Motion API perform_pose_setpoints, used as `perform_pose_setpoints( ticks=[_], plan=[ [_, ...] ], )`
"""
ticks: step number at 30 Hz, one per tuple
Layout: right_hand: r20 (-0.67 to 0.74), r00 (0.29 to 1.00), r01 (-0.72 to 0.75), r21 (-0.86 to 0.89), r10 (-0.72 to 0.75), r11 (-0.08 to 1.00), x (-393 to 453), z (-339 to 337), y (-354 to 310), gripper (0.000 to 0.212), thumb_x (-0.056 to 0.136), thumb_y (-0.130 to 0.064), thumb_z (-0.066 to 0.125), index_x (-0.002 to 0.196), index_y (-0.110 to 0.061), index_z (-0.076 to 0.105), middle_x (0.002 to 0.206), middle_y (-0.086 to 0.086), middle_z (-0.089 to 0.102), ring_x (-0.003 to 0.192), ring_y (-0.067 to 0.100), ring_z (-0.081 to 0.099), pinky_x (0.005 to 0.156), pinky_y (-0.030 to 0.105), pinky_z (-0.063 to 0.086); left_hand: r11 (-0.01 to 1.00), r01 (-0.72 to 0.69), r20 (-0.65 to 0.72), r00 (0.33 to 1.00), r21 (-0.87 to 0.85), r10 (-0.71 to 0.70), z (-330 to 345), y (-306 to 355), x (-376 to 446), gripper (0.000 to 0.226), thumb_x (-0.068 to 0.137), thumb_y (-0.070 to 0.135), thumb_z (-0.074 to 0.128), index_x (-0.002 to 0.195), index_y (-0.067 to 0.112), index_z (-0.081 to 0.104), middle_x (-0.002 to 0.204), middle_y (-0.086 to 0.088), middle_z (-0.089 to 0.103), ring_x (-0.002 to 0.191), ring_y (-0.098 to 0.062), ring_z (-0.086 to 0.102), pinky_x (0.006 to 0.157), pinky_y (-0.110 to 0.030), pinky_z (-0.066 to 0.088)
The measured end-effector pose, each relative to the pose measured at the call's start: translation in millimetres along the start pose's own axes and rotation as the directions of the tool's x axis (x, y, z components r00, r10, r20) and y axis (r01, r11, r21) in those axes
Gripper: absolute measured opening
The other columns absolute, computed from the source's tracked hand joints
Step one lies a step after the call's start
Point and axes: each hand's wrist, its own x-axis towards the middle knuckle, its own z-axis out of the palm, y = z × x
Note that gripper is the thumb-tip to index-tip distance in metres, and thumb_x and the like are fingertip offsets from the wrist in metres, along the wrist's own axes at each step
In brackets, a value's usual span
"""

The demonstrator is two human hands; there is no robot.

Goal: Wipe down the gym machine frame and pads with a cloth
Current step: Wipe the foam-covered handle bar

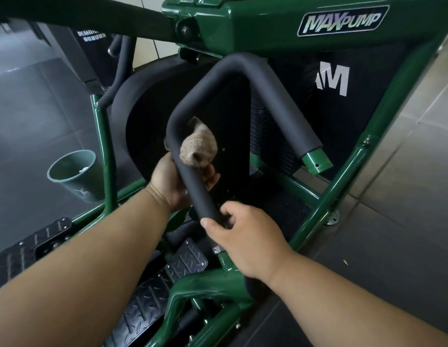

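Note:
A green gym machine frame (263, 26) with a MAXPUMP label fills the view. A bent handle covered in black foam padding (243, 68) arches across the middle. My left hand (168, 181) holds a bunched tan cloth (199, 146) wrapped around the handle's left leg, fingers curled behind the foam. My right hand (240, 236) grips the lower end of the same foam leg, thumb in front and fingers round it. A large black round pad (143, 101) lies behind the handle.
A green cup-shaped bin (75, 174) stands on the dark floor at the left. Black tread-plate footrests (168, 279) lie below my arms. Grey floor tiles (405, 171) run along the right. A green strut (343, 176) slants down on the right.

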Motion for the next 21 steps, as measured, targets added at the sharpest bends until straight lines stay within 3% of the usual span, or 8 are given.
perform_pose_setpoints(
  ticks=[3, 6, 8, 11, 14, 16, 18, 21],
  plan=[
    [-0.05, 0.999, 0.016, -0.019, -0.017, 1.0, 0.8, -0.8, -1.7, 0.044, 0.084, -0.074, 0.062, 0.107, -0.036, 0.058, 0.071, -0.01, 0.062, 0.065, 0.007, 0.058, 0.057, 0.026, 0.038, 0.993, 0.113, 0.076, 0.99, 0.036, -0.116, -4.5, -27.9, -19.1, 0.047, 0.101, 0.051, 0.047, 0.084, 0.011, 0.067, 0.071, -0.008, 0.059, 0.067, -0.027, 0.062, 0.082, -0.044, 0.057],
    [-0.11, 0.994, 0.024, -0.005, -0.024, 1.0, -1.4, -1.5, -2.6, 0.061, 0.082, -0.072, 0.068, 0.132, -0.045, 0.046, 0.108, -0.021, 0.057, 0.092, 0.003, 0.057, 0.074, 0.024, 0.043, 0.987, 0.147, 0.172, 0.973, 0.058, -0.155, -5.3, -44.4, -37.1, 0.042, 0.093, 0.046, 0.055, 0.097, 0.008, 0.073, 0.088, -0.015, 0.07, 0.079, -0.031, 0.072, 0.076, -0.043, 0.063],
    [-0.166, 0.986, 0.028, 0.019, -0.024, 0.999, -4.6, -2.5, -2.1, 0.076, 0.083, -0.071, 0.066, 0.147, -0.045, 0.033, 0.137, -0.014, 0.046, 0.114, 0.01, 0.056, 0.088, 0.028, 0.044, 0.975, 0.176, 0.23, 0.952, 0.134, -0.203, -6.8, -50.8, -43.2, 0.046, 0.097, 0.04, 0.055, 0.117, 0.004, 0.074, 0.115, -0.018, 0.072, 0.103, -0.032, 0.072, 0.092, -0.043, 0.063],
    [-0.188, 0.982, 0.025, 0.17, 0.007, 0.985, -0.9, -1.9, -1.6, 0.077, 0.092, -0.063, 0.061, 0.156, -0.049, 0.022, 0.153, -0.011, 0.033, 0.129, 0.008, 0.046, 0.102, 0.027, 0.038, 0.941, 0.24, 0.278, 0.911, 0.239, -0.303, -10.7, -56.4, -43.9, 0.055, 0.102, 0.041, 0.058, 0.143, 0.004, 0.058, 0.144, -0.019, 0.057, 0.135, -0.035, 0.053, 0.12, -0.047, 0.039],
    [-0.075, 0.994, -0.049, 0.351, 0.081, 0.935, 14.4, -2.1, 0.8, 0.072, 0.092, -0.055, 0.063, 0.155, -0.051, 0.029, 0.149, -0.016, 0.045, 0.125, -0.001, 0.051, 0.103, 0.021, 0.04, 0.921, 0.263, 0.226, 0.916, 0.287, -0.331, -15.0, -57.9, -38.7, 0.063, 0.1, 0.046, 0.06, 0.145, 0.002, 0.056, 0.146, -0.021, 0.056, 0.134, -0.039, 0.054, 0.124, -0.051, 0.033],
    [-0.004, 0.996, -0.075, 0.389, 0.084, 0.918, 25.5, -6.1, 2.0, 0.04, 0.094, -0.034, 0.069, 0.132, -0.04, 0.058, 0.12, -0.015, 0.071, 0.098, 0.0, 0.068, 0.081, 0.012, 0.049, 0.917, 0.256, 0.151, 0.938, 0.306, -0.313, -18.4, -56.1, -38.1, 0.045, 0.099, 0.043, 0.058, 0.122, 0.007, 0.067, 0.119, -0.017, 0.066, 0.107, -0.033, 0.067, 0.111, -0.047, 0.045],
    [-0.035, 0.998, -0.041, 0.324, 0.055, 0.945, 35.6, -12.2, 5.4, 0.021, 0.091, -0.014, 0.069, 0.104, -0.03, 0.069, 0.093, -0.006, 0.077, 0.083, 0.011, 0.071, 0.072, 0.027, 0.056, 0.892, 0.218, 0.049, 0.965, 0.397, -0.258, -26.4, -53.1, -35.0, 0.039, 0.095, 0.048, 0.056, 0.105, 0.013, 0.071, 0.102, -0.013, 0.07, 0.091, -0.028, 0.069, 0.097, -0.042, 0.052],
    [-0.029, 0.999, 0.034, 0.367, -0.025, 0.93, 41.0, -21.9, 10.7, 0.022, 0.088, -0.007, 0.065, 0.1, -0.023, 0.073, 0.091, 0.006, 0.077, 0.083, 0.021, 0.071, 0.088, 0.048, 0.057, 0.794, 0.106, -0.054, 0.994, 0.599, -0.091, -35.1, -37.3, -33.4, 0.039, 0.095, 0.053, 0.049, 0.085, 0.02, 0.067, 0.093, -0.011, 0.066, 0.072, -0.019, 0.061, 0.068, -0.03, 0.045]
  ],
)
